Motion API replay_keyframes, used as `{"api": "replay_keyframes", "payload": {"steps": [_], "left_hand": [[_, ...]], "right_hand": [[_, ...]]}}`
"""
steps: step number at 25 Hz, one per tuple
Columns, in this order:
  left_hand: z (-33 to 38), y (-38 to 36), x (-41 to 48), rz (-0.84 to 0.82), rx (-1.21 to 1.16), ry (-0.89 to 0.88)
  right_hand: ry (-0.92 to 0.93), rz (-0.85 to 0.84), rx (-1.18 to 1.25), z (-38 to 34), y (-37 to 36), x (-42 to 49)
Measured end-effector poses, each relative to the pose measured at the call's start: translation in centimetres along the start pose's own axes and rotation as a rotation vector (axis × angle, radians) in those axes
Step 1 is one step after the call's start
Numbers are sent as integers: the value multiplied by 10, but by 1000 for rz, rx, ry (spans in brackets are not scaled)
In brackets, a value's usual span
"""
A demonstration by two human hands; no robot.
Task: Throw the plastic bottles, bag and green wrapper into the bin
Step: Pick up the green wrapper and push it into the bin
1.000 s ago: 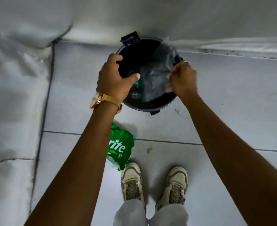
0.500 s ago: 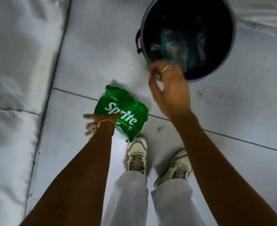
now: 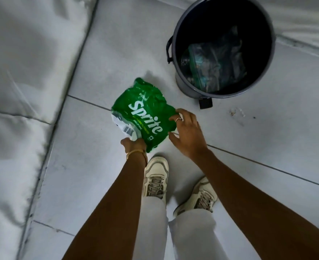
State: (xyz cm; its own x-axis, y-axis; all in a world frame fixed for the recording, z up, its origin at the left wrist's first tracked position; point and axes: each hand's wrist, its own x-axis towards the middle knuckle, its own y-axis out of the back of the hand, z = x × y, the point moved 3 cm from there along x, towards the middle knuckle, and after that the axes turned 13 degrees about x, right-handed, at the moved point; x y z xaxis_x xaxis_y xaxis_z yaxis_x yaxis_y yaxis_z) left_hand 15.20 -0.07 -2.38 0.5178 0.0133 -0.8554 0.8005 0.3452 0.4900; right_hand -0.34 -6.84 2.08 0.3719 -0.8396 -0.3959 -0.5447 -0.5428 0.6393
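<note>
The green Sprite wrapper (image 3: 145, 117) lies crumpled on the tiled floor, in front of my shoes. My left hand (image 3: 134, 145) grips its near lower edge, fingers tucked under the plastic. My right hand (image 3: 187, 134) touches the wrapper's right edge with fingers spread and does not close on it. The dark round bin (image 3: 177, 34) stands at the upper right. Inside it lie a clear plastic bag (image 3: 222, 59) and plastic bottles (image 3: 194, 59), dim and hard to tell apart.
A white padded cushion surface (image 3: 23, 72) runs along the left side and another behind the bin. The bin's black pedal (image 3: 205, 103) sticks out toward me. My two shoes (image 3: 156, 177) stand just below the wrapper. Small crumbs (image 3: 235, 111) lie right of the pedal.
Both hands left the bin rim and came down to the wrapper. The left hand has taken hold of its lower edge; the right hand has reached its right edge. The view tilted downward.
</note>
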Motion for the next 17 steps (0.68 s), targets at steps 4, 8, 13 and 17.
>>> {"api": "replay_keyframes", "payload": {"steps": [4, 8, 13, 17], "left_hand": [[51, 52, -80, 237, 15, -516], [108, 57, -150, 249, 73, -961], [155, -31, -177, -27, 545, -1091], [179, -93, -162, -1, 1144, -1193]], "right_hand": [[63, 100, 389, -44, 54, 5], [50, 516, 516, -68, 107, 0], [-451, 475, 198, -22, 137, 5], [-565, 82, -349, 20, 145, 52]]}}
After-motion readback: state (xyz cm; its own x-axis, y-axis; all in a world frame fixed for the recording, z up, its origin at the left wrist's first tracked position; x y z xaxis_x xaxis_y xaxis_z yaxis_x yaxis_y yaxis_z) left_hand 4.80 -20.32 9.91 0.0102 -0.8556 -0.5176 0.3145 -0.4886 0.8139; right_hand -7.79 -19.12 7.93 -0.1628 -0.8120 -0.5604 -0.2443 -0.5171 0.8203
